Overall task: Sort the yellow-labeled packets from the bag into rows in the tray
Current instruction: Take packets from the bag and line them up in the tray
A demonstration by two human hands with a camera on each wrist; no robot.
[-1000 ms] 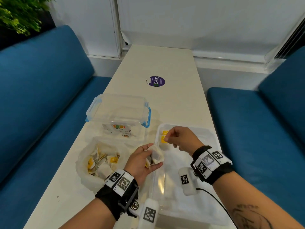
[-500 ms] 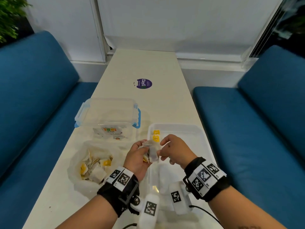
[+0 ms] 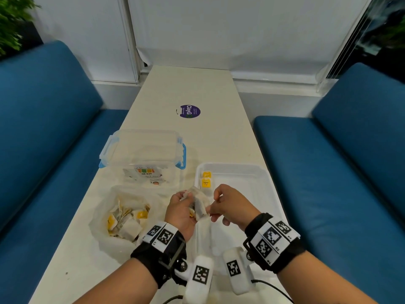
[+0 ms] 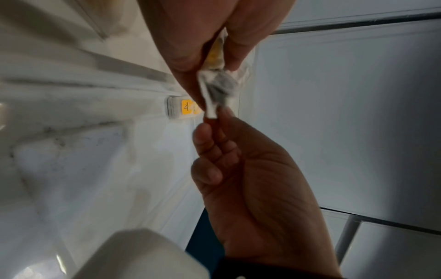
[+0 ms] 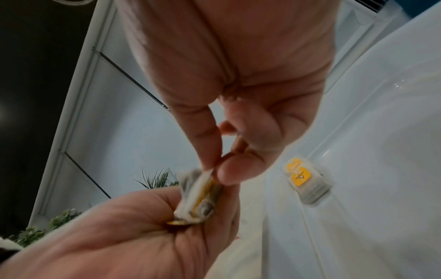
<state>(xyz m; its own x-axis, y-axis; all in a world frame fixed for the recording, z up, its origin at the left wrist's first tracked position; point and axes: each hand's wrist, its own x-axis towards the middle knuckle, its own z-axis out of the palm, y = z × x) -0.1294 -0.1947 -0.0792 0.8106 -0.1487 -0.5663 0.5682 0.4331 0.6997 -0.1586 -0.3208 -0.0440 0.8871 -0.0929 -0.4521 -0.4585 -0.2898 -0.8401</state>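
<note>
Hands meet at the near edge of the tray, at about six o'clock on the table. The left hand cups a small bunch of packets, fingers curled around them; the right hand pinches the corner of one packet between thumb and forefinger, apparently to peel it off the bunch. At nine o'clock from the hands lies the open bag with more packets. Farther out, two placed packets overlap at the tray's eleven o'clock corner. Beyond, at eleven o'clock, a clear box stands. Risk: the thin pinch may drag neighbouring packets out, or tangled strings may spill them.
</note>
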